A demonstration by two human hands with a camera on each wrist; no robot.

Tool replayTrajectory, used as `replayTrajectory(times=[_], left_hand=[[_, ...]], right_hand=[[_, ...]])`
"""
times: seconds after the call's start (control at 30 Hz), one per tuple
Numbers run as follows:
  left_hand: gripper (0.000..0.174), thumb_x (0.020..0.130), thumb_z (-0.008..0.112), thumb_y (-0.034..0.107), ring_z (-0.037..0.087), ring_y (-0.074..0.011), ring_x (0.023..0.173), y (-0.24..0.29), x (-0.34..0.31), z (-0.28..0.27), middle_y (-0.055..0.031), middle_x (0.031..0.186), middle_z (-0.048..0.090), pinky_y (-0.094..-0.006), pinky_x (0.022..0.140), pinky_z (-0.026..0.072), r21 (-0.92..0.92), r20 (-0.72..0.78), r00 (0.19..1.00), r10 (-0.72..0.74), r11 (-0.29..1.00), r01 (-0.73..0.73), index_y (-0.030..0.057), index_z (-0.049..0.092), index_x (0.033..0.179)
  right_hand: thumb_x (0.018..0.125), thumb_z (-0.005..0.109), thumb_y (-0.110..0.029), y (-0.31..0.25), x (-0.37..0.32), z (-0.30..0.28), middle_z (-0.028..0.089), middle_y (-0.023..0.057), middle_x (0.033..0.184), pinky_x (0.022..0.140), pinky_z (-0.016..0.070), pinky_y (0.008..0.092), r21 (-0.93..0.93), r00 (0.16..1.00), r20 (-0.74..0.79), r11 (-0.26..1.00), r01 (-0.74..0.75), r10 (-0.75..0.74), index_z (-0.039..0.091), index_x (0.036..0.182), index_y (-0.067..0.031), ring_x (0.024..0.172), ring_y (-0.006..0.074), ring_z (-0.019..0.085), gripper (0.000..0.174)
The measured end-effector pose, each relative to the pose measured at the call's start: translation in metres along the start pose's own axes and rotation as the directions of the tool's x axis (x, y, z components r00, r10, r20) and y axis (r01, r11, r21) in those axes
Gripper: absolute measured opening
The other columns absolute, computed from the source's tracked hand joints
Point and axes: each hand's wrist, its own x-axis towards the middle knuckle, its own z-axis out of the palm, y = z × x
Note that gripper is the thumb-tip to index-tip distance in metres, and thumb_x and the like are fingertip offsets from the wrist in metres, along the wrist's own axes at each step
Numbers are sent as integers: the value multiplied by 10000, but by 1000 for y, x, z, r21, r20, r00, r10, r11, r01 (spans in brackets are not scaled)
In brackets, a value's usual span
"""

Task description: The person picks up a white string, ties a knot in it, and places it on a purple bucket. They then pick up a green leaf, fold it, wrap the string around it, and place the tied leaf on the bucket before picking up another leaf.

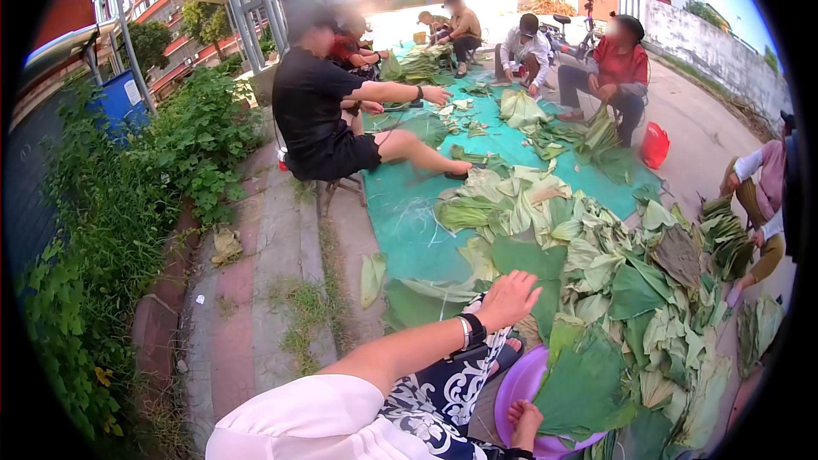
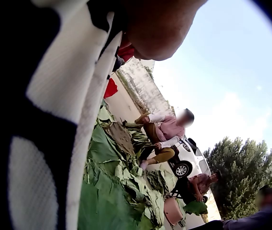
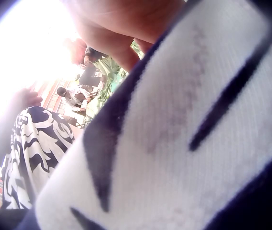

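Note:
My left hand (image 1: 509,300) is over my patterned clothing, with its fingers extended and holding nothing visible. The right hand (image 1: 524,419) has bent fingers at the left edge of a broad green leaf (image 1: 588,383); whether it grips the leaf cannot be told. That leaf overlaps a purple basin (image 1: 514,383). Part of my left hand (image 2: 157,28) fills the top of the left wrist view, its fingertips out of clear sight. Patterned cloth partly hides my right hand (image 3: 121,33) in the right wrist view.
Piled leaves (image 1: 588,264) spread beyond the basin over a teal sheet (image 1: 409,230). A seated person in black (image 1: 319,111) extends an arm over it. Others sit around the sheet and at far right. A red bag (image 1: 654,146) stands beyond; plants (image 1: 196,128) border the left.

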Motion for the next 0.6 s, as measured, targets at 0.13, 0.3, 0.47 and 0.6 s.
replayTrajectory(times=[0.13,0.3,0.47,0.6], left_hand=[[214,887,591,236,553,-322,897,0,0,0,-133,891,578,-433,757,466,1,1,1000,-8,1000,8,35,565,958],[240,901,584,250,567,-314,916,2,1,-2,-128,915,590,-416,783,479,23,36,999,-28,999,27,34,588,1005],[286,900,589,246,558,-310,1000,2,4,-5,-134,1057,572,-405,821,483,41,49,998,-30,999,28,30,575,1087],[395,896,587,236,493,-327,1164,6,-11,-7,-173,1275,493,-423,912,454,45,0,999,-36,998,36,6,523,1211]], right_hand=[[932,544,-189,1,4,-1,671,94,770,463,477,278,-24,1000,-7,1000,-8,8,618,921,-20,568,168,625,184],[931,548,-200,5,7,-2,674,97,783,467,479,282,-32,1000,-15,999,5,-6,622,924,-20,575,176,627,194],[923,555,-202,2,6,1,673,98,785,469,481,289,-17,1000,-5,1000,23,-23,626,909,-27,574,180,627,190],[916,559,-201,11,-10,-6,669,96,778,480,484,294,-39,1000,-9,999,-24,24,628,898,-31,583,185,628,184]])
